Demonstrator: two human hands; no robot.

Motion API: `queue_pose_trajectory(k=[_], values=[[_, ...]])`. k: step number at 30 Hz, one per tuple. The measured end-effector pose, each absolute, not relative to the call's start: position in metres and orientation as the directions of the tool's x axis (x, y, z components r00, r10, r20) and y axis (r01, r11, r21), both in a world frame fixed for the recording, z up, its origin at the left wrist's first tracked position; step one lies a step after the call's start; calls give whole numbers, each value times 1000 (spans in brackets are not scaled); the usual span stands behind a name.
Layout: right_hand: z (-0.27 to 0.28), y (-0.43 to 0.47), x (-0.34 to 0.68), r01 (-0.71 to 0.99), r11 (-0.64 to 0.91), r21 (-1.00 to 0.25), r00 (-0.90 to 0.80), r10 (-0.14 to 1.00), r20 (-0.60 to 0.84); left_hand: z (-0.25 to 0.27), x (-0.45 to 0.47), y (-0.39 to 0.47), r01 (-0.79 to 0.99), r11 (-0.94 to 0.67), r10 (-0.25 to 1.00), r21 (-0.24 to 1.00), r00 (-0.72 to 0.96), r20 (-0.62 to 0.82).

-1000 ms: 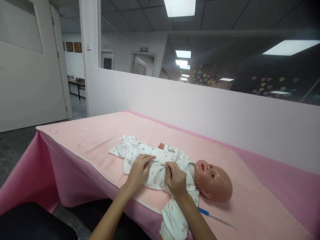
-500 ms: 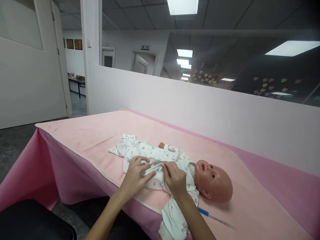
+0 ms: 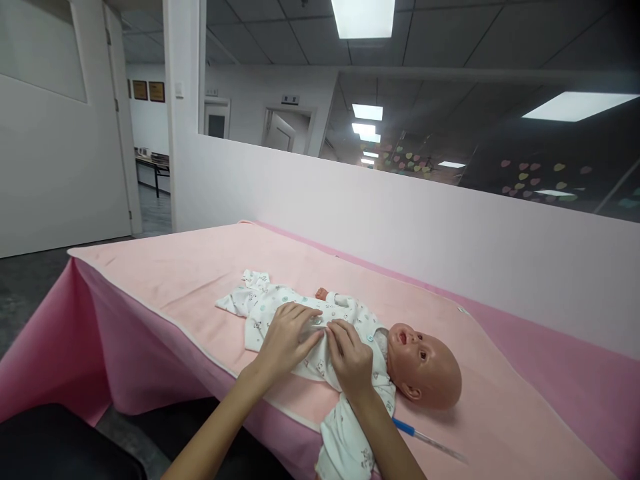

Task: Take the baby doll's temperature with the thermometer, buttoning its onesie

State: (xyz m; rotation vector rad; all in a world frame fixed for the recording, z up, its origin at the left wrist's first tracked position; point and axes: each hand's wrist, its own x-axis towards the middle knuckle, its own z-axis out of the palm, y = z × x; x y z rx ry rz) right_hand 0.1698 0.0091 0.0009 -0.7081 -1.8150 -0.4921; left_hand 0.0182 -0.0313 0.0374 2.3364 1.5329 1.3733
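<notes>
A baby doll (image 3: 425, 367) lies on its back, dressed in a white patterned outfit (image 3: 280, 307), its head to the right. Over the doll's belly, my left hand (image 3: 290, 337) is closed around a slim clear plastic piece (image 3: 316, 323), mostly hidden by the fingers. My right hand (image 3: 350, 353) pinches at the right end of that piece, with thumb and fingertips together just above the clothing. Beside my right forearm, a thin clear stick with a blue end (image 3: 405, 427) rests on the pink mat near the doll's shoulder.
The pink mat (image 3: 165, 267) covers a table whose cloth hangs over the front and left edges. A white wall (image 3: 400, 213) with a window above runs along the back. A black chair (image 3: 65, 443) stands at lower left, and a doorway (image 3: 153, 167) is behind.
My left hand has shifted up and right towards my right hand, its fingers now covering most of the clear piece that showed before. My right hand has stayed nearly in place.
</notes>
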Motion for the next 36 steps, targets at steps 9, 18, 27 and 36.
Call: queue_pose_trajectory(k=[9, 18, 27, 36], values=[[-1, 12, 170, 672, 739, -43, -249, 281, 927, 30, 17, -24, 701, -530, 778, 478, 178, 602], [1, 11, 168, 702, 711, -26, -252, 283, 926, 28, 18, -24, 549, -501, 829, 669, 85, 552], [0, 12, 168, 711, 703, -28, -255, 295, 921, 26, 20, -23, 351, -453, 868, 819, -35, 495], [0, 12, 169, 714, 699, -37, -255, 309, 916, 22, 22, -20, 129, -368, 924, 921, -64, 378]])
